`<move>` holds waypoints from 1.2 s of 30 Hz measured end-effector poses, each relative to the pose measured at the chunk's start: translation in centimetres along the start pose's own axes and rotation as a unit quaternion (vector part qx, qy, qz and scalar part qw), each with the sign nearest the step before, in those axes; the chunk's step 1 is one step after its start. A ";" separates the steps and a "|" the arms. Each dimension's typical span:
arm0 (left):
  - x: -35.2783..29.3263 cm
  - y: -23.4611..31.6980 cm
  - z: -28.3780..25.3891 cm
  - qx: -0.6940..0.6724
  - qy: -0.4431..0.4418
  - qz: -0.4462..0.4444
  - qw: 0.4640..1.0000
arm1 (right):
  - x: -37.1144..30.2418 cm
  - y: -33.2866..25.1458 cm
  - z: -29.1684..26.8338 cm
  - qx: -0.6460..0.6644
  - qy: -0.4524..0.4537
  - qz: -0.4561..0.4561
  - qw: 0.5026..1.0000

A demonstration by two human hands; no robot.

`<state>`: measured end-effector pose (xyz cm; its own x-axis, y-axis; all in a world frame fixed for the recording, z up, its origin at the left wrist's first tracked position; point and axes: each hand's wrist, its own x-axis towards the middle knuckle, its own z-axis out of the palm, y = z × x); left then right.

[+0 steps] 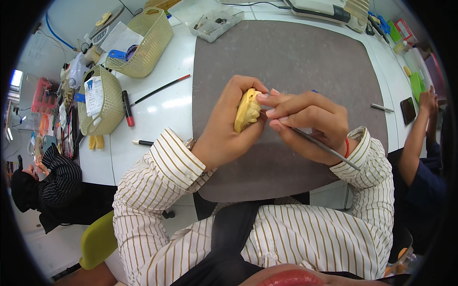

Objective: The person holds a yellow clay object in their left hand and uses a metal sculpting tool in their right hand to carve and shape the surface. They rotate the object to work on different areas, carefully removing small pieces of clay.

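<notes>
A yellow plaster dental model point(246, 113) is held up over the brown mat by my left hand point(220, 125), whose fingers and thumb close around its base. The model's tooth side faces right. My right hand point(315, 119) pinches a slim metal dental instrument point(329, 148) like a pen, its handle slanting down past my wrist. The instrument's tip reaches the teeth, though my fingertips partly cover where it touches. Some right fingers rest close against the model's edge.
The brown mat point(286, 52) covers much of the white table. Left of it lie a thin black-and-red rod point(160, 89), a red-and-black marker point(128, 108) and two woven baskets point(160, 35). A clear box point(217, 26) stands behind. At right are a phone point(408, 111) and another person's hand point(428, 100).
</notes>
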<state>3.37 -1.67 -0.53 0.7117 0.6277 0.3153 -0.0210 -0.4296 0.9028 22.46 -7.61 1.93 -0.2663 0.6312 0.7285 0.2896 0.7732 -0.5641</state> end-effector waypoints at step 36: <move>0.3 0.7 -0.1 -0.212 -0.020 0.002 0.977 | -0.6 0.7 -0.5 0.072 0.030 0.073 0.994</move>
<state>3.53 -1.75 0.25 0.7378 0.5971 0.3148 -0.3063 -0.1195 0.9444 23.26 -7.44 1.27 -0.1747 0.7357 0.6544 0.1853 0.6773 -0.7119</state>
